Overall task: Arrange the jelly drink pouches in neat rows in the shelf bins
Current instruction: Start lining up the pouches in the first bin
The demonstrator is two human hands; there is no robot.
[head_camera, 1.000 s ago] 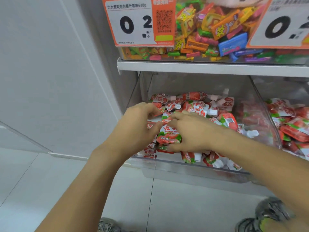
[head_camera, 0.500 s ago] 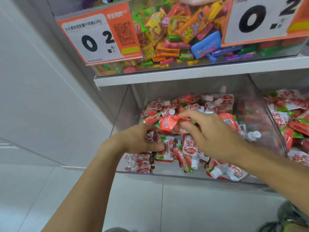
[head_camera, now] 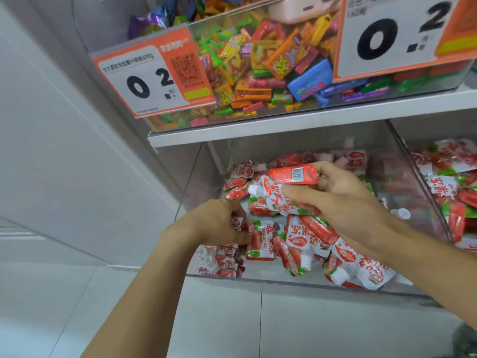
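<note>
A clear plastic shelf bin [head_camera: 258, 279] on the lower shelf holds several red-and-white strawberry jelly drink pouches, mostly in a loose heap [head_camera: 317, 244]. My right hand [head_camera: 340, 200] grips two pouches [head_camera: 284, 187] lifted above the heap, one with its barcode side up. My left hand [head_camera: 219, 222] is curled round the top of a row of upright pouches [head_camera: 222, 259] at the bin's front left corner. Its fingertips are hidden among the pouches.
A second bin of the same pouches [head_camera: 454, 184] stands to the right. The shelf above [head_camera: 284, 125] carries a bin of mixed colourful candies [head_camera: 263, 65] with orange price tags [head_camera: 152, 78]. A white wall is at left, grey floor tiles below.
My right hand has lifted pouches up out of the heap and gathered a second one. My left hand stays at the front-left row. The camera has moved closer and tilted.
</note>
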